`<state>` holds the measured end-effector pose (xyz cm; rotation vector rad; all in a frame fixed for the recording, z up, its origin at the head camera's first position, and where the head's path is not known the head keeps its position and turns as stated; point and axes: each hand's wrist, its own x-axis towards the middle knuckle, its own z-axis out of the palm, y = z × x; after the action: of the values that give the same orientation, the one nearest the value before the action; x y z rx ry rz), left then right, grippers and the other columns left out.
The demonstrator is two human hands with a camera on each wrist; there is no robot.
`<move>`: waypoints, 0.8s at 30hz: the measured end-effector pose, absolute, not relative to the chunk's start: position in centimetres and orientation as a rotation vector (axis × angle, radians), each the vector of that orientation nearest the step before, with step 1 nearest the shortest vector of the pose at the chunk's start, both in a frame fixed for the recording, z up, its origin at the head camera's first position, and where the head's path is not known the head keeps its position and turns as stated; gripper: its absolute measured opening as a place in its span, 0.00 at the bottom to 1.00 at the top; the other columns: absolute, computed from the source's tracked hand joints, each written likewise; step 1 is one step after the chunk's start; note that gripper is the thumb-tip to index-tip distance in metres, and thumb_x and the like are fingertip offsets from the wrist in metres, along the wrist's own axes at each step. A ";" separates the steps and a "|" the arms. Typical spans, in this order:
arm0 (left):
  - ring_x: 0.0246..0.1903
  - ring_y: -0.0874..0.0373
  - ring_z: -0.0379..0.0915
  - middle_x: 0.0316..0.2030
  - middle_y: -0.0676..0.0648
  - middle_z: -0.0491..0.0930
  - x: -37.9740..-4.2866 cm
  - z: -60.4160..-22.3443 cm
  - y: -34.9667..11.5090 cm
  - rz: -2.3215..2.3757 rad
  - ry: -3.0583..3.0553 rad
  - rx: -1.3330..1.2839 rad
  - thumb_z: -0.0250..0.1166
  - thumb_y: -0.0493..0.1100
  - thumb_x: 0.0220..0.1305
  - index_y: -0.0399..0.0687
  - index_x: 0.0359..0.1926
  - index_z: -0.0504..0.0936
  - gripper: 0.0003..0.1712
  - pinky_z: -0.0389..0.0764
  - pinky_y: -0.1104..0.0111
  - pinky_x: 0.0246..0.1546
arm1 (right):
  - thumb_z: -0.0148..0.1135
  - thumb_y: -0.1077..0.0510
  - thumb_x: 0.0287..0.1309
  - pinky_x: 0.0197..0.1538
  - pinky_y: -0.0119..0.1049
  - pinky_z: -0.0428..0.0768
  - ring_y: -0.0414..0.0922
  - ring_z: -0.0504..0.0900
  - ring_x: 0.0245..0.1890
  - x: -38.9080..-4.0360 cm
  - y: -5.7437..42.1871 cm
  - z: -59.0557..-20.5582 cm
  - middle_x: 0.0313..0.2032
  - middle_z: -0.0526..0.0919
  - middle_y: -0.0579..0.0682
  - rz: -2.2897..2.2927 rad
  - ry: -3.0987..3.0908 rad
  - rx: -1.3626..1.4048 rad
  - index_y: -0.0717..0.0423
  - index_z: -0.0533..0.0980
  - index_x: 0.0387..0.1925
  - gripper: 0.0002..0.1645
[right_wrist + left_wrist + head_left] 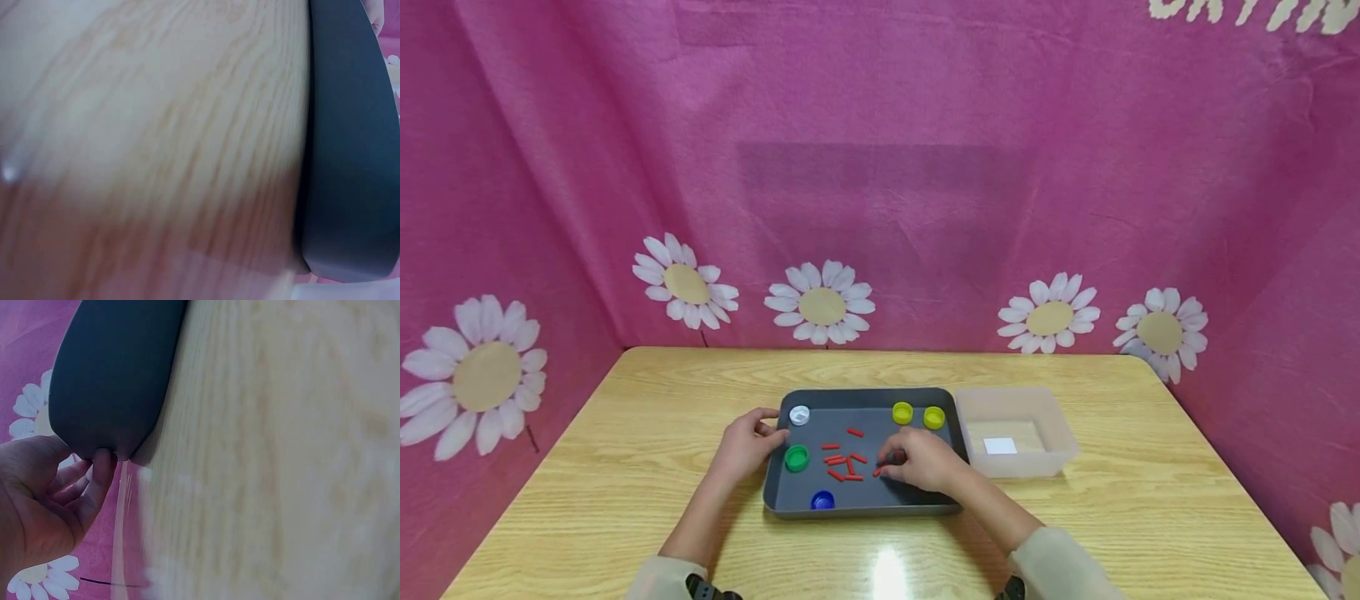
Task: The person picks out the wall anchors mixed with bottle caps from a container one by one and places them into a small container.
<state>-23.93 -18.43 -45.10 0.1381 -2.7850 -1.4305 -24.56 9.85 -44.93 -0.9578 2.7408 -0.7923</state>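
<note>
A dark grey tray (865, 510) lies on the table and holds several short red sticks (851, 465) in a loose cluster. My left hand (747, 446) grips the tray's left rim, thumb over the edge; the left wrist view shows the fingertips of this hand (56, 506) against the tray's outer wall (112, 381). Over the tray's right half, my right hand (921, 460) pinches a red stick (877, 472) between thumb and fingers, low over the tray floor. In the right wrist view the tray's side (353, 144) shows, while the stick is out of sight.
Inside the tray stand a white cap (800, 415), a green cap (797, 458), a blue cap (822, 500) and two yellow caps (902, 412) at the back right. A translucent bin (1052, 425) with a white label adjoins the tray's right side. A pink curtain hangs behind the wooden table (685, 375).
</note>
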 end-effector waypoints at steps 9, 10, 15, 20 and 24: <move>0.25 0.58 0.70 0.27 0.44 0.76 -23.9 -45.1 -18.2 -1.370 -2.791 0.140 0.65 0.37 0.56 0.33 0.52 0.75 0.22 0.70 0.71 0.25 | 0.65 0.56 0.53 0.32 0.27 0.71 0.34 0.73 0.29 -24.7 9.8 -45.2 0.29 0.81 0.41 -0.767 2.721 -0.960 0.53 0.83 0.29 0.05; 0.25 0.58 0.69 0.27 0.44 0.76 -23.9 -45.0 -18.2 -1.368 -2.791 0.138 0.65 0.37 0.56 0.33 0.52 0.75 0.22 0.70 0.71 0.25 | 0.65 0.56 0.53 0.31 0.27 0.71 0.34 0.72 0.28 -24.7 9.8 -45.2 0.28 0.81 0.41 -0.769 2.722 -0.955 0.53 0.83 0.29 0.05; 0.25 0.59 0.69 0.27 0.44 0.76 -23.8 -45.0 -18.0 -1.344 -2.788 0.129 0.65 0.38 0.55 0.33 0.51 0.76 0.22 0.70 0.71 0.24 | 0.64 0.57 0.54 0.27 0.27 0.69 0.32 0.69 0.23 -24.6 9.9 -44.8 0.24 0.80 0.41 -0.805 2.717 -0.948 0.54 0.82 0.30 0.04; 0.23 0.60 0.69 0.27 0.44 0.76 -23.8 -45.1 -18.0 -1.334 -2.778 0.125 0.64 0.37 0.55 0.33 0.51 0.76 0.22 0.71 0.72 0.22 | 0.64 0.60 0.53 0.24 0.27 0.67 0.33 0.67 0.20 -24.5 10.1 -43.8 0.20 0.76 0.40 -0.834 2.725 -0.915 0.52 0.82 0.31 0.03; 0.22 0.60 0.69 0.26 0.44 0.76 -23.8 -45.2 -17.9 -1.333 -2.772 0.120 0.64 0.37 0.54 0.33 0.51 0.76 0.22 0.71 0.71 0.21 | 0.63 0.60 0.53 0.23 0.28 0.67 0.34 0.66 0.18 -24.3 10.5 -42.8 0.18 0.73 0.40 -0.847 2.741 -0.883 0.50 0.82 0.32 0.04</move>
<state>-23.81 -17.95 -45.21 0.1198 -2.7721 -1.3332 -24.33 10.52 -42.80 -0.8833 2.7409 -0.8474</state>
